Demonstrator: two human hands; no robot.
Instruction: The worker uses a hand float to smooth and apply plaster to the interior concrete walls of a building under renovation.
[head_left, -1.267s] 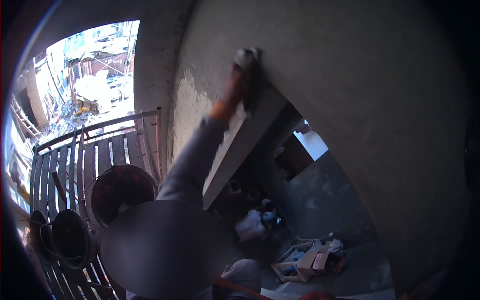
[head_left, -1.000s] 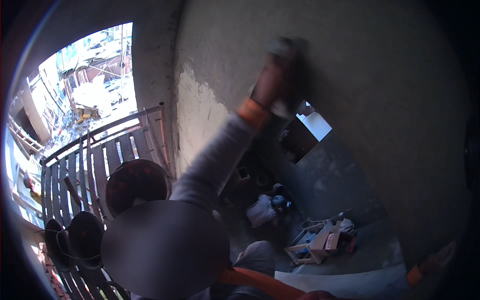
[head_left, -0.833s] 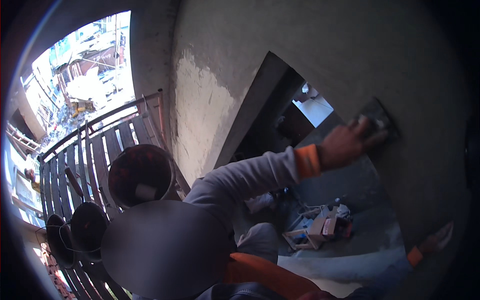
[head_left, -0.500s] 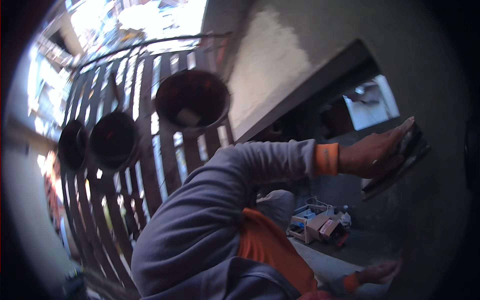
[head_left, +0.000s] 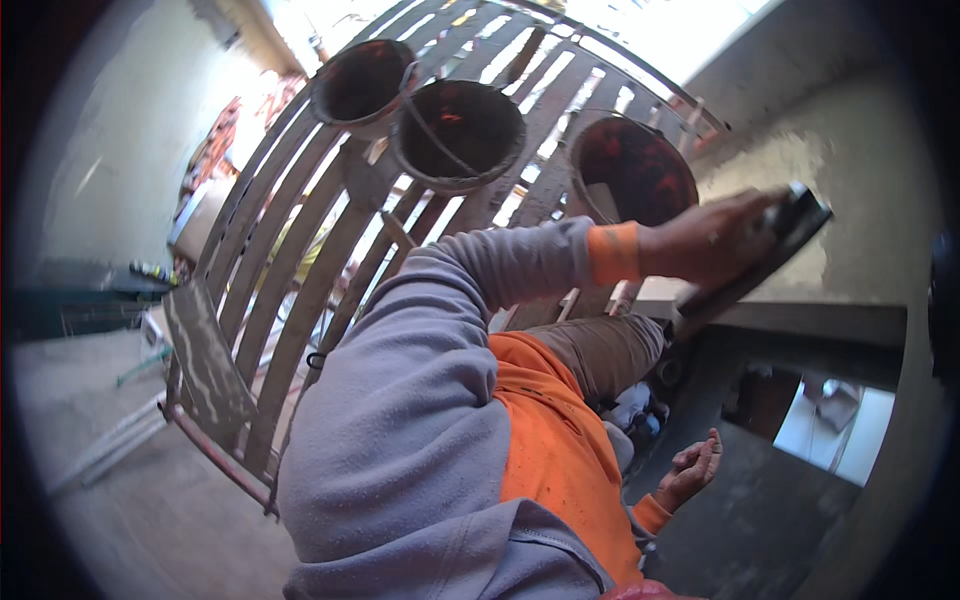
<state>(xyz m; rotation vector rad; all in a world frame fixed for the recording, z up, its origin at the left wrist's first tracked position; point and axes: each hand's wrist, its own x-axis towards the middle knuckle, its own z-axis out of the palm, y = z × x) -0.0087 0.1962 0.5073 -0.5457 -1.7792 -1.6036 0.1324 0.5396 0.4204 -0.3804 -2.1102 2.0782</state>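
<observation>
My left hand (head_left: 715,238) is closed round a plastering float (head_left: 752,272), a dark flat tool tilted up to the right. It is held out in front of the plastered wall (head_left: 790,170); whether it touches the wall I cannot tell. The float and fingers are slightly blurred. Lower right, my right hand (head_left: 690,470) hangs free beside my orange top, fingers loosely bent and apart, nothing in it. Just beyond my left wrist stands a bucket (head_left: 640,165) with a pale piece inside.
Two more buckets, one (head_left: 458,135) with a wire handle and another (head_left: 362,82), stand on a slatted wooden platform (head_left: 300,260). A trowel (head_left: 372,188) lies on the slats. At the platform's near end is a mortar-smeared board (head_left: 208,340). A wall recess (head_left: 790,330) opens at right.
My view has swung left, bringing the buckets and platform farther into sight. The float, still in my left hand, appears higher and slightly left; my right hand has come up.
</observation>
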